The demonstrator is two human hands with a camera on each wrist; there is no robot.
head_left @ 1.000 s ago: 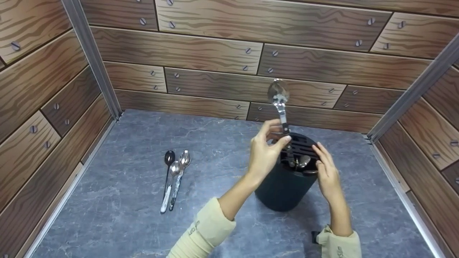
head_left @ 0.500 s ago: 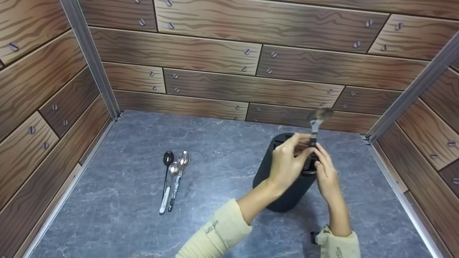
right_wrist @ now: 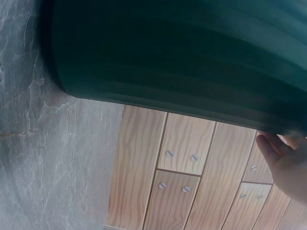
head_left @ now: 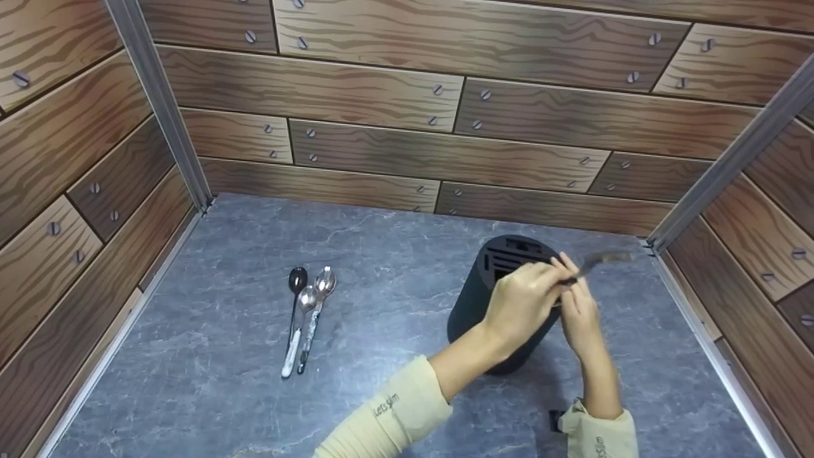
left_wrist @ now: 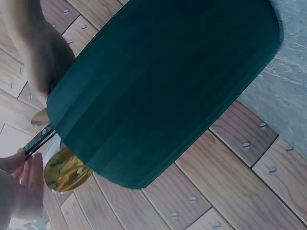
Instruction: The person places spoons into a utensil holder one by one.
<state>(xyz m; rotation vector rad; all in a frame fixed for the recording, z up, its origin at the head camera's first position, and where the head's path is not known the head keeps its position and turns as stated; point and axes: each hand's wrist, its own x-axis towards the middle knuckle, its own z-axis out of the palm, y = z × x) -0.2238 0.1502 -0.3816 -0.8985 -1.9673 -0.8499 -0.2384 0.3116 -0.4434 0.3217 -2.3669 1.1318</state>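
Note:
In the head view, my left hand [head_left: 524, 305] pinches the dark handle of a spoon [head_left: 604, 259] right over the top of a dark round utensil holder [head_left: 470, 312]. The spoon tilts to the right and its bowl is blurred by motion. My right hand [head_left: 580, 312] lies along the holder's right side near the rim, fingers straight and touching it. In the left wrist view, the pinched dark handle [left_wrist: 39, 140] meets the holder's edge, and a shiny, golden-looking spoon bowl [left_wrist: 67, 170] sticks out beside it. My left fingertips partly hide the holder's opening.
Three more spoons lie on the grey marbled table [head_left: 210, 305] at the left: a black spoon [head_left: 297, 280], a white-handled spoon [head_left: 306, 298] and a pattern-handled spoon [head_left: 325, 280]. The holder's top has slots [head_left: 509, 257]. Wood-print walls [head_left: 381, 146] enclose the back and sides.
My left hand has moved right across the holder's top with the spoon, which has swung from upright to leaning right. My right hand has stayed at the holder's side.

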